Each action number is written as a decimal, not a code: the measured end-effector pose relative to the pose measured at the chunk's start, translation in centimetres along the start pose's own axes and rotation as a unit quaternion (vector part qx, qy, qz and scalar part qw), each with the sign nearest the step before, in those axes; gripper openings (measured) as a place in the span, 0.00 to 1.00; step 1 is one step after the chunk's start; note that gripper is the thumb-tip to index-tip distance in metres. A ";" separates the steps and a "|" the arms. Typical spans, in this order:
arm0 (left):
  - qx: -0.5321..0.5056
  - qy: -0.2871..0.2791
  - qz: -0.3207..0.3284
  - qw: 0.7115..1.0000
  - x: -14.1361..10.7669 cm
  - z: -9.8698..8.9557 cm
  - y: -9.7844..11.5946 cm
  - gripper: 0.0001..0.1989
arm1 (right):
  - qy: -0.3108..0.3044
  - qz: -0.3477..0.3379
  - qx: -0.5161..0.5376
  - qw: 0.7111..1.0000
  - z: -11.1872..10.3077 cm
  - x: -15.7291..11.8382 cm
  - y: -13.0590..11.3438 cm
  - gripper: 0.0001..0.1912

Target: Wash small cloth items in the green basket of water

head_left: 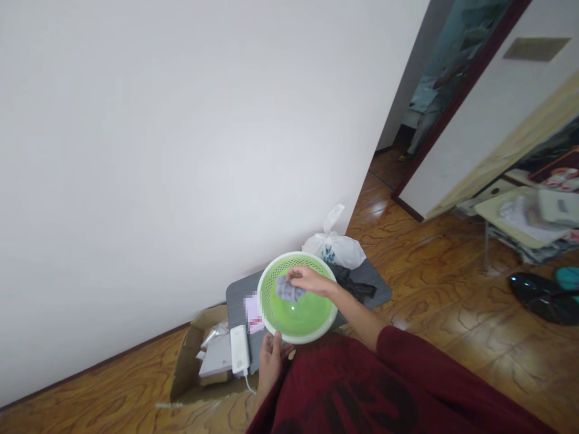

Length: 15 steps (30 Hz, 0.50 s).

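Observation:
A round green basket (296,322) with a white rim and perforated sides sits at the front of a small dark grey table. My right hand (310,280) reaches over it, fingers pinched on a crumpled grey-lavender cloth (287,290). The cloth hangs inside the basket, above its green bottom; its exact kind is not clear. At the basket's near left rim is my left hand (271,355), its thumb by the rim and other fingers curled beneath, partly hidden.
On the grey table (235,295) are a tied white plastic bag (341,248), black fabric (357,284), a pink-white paper (253,313) and a white device with a cable (239,348). A cardboard box (185,361) holding packages stands left; the wall rises behind.

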<state>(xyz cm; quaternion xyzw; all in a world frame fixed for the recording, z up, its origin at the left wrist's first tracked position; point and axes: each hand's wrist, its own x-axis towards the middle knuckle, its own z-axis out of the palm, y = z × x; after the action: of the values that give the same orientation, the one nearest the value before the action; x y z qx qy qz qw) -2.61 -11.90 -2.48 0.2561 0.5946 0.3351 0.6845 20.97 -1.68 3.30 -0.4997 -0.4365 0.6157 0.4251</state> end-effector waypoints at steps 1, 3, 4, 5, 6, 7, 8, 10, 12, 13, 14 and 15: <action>0.001 0.001 -0.004 1.000 0.0 0.0 0.1 0.35 | 0.011 -0.004 0.019 1.000 -1.4 -1.1 -0.6 0.08; 0.005 0.004 -0.016 1.000 0.0 -0.2 0.1 0.32 | 0.049 -0.011 0.040 0.998 -4.1 -3.6 -1.3 0.11; 0.007 0.006 -0.021 1.000 0.0 -0.3 0.1 0.31 | 0.077 -0.021 0.048 0.996 -5.3 -5.0 -1.5 0.13; 0.010 0.006 -0.024 1.000 0.0 -0.4 0.1 0.31 | 0.107 -0.029 0.056 0.992 -6.5 -6.3 -1.4 0.16; 0.013 0.003 -0.024 1.000 0.0 -0.4 0.1 0.31 | 0.142 -0.034 0.066 0.987 -7.6 -7.6 -1.2 0.19; 0.013 0.005 -0.024 1.000 0.0 -0.5 0.1 0.32 | 0.174 -0.030 0.075 0.981 -8.7 -8.8 -0.7 0.21; 0.011 0.008 -0.020 1.000 0.0 -0.5 0.2 0.32 | 0.207 -0.020 0.084 0.975 -9.6 -9.9 -0.1 0.22; 0.007 0.013 -0.019 1.000 -0.2 -0.4 0.2 0.33 | 0.267 0.013 0.105 0.958 -11.4 -11.8 1.7 0.26; -0.001 0.029 -0.029 0.999 -0.4 -0.2 0.4 0.33 | 0.315 0.037 0.134 0.939 -13.0 -13.3 3.8 0.30; -0.002 0.040 -0.032 0.999 -0.6 -0.1 0.5 0.32 | 0.329 0.045 0.151 0.931 -13.7 -13.9 4.9 0.31; -0.002 0.037 -0.034 0.999 -0.8 0.1 0.5 0.30 | 0.339 0.051 0.168 0.924 -14.4 -14.4 6.0 0.32; -0.001 0.039 -0.034 0.999 -0.9 0.3 0.6 0.29 | 0.347 0.054 0.181 0.919 -14.9 -14.7 7.1 0.32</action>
<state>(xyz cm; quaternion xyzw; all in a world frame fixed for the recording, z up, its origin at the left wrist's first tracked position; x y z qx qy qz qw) -2.50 -12.20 -1.37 0.2220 0.6285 0.3224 0.6721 37.12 -15.96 -1.74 -0.6193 -0.1148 0.4947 0.5989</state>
